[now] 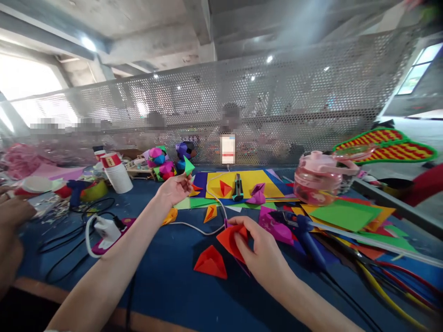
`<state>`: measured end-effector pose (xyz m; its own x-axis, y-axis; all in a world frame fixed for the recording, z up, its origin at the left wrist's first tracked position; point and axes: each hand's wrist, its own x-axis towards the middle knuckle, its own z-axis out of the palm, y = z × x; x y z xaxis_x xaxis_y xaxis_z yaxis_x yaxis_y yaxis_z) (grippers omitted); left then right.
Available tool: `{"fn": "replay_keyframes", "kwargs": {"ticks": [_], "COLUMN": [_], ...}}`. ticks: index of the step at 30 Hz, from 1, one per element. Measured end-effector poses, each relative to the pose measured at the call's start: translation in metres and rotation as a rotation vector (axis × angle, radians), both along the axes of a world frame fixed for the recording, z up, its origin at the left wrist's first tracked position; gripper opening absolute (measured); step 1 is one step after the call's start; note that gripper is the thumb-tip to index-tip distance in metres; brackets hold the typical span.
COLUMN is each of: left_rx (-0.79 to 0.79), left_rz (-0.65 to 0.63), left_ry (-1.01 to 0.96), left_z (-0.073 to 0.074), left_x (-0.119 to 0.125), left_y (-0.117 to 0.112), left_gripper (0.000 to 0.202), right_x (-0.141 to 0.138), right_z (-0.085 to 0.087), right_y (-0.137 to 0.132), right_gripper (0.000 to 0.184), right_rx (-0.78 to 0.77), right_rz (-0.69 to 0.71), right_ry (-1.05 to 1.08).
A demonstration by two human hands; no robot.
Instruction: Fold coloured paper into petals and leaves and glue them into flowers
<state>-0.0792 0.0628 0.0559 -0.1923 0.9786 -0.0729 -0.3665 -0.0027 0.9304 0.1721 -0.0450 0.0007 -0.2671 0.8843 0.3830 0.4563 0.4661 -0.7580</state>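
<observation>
Above table | left hand pinches green paper | right hand grips red paper | cup label illegible

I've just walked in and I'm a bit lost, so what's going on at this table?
A person is handling folded paper with bare hands. The left hand holds up a small, pointed green paper piece, while the right hand grips an orange-red folded paper piece. A red folded paper piece lies on the blue table nearby. Farther back, a black-and-teal utility knife rests on a yellow paper sheet; a blue glue gun lies to the right.
</observation>
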Motion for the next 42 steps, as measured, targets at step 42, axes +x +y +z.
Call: {"fn": "replay_keyframes", "kwargs": {"ticks": [42], "left_rx": [0.145], "left_rz": [0.133], "left_ry": [1.549], "left_z": [-0.024], "left_x": [-0.001], "left_y": [0.017], "left_gripper": [0.023], "right_x": [0.009], "right_z": [-0.002], "right_y": [0.019], "right_gripper": [0.028], "right_rx": [-0.05], "right_rz": [-0.067], "right_ry": [0.163]}}
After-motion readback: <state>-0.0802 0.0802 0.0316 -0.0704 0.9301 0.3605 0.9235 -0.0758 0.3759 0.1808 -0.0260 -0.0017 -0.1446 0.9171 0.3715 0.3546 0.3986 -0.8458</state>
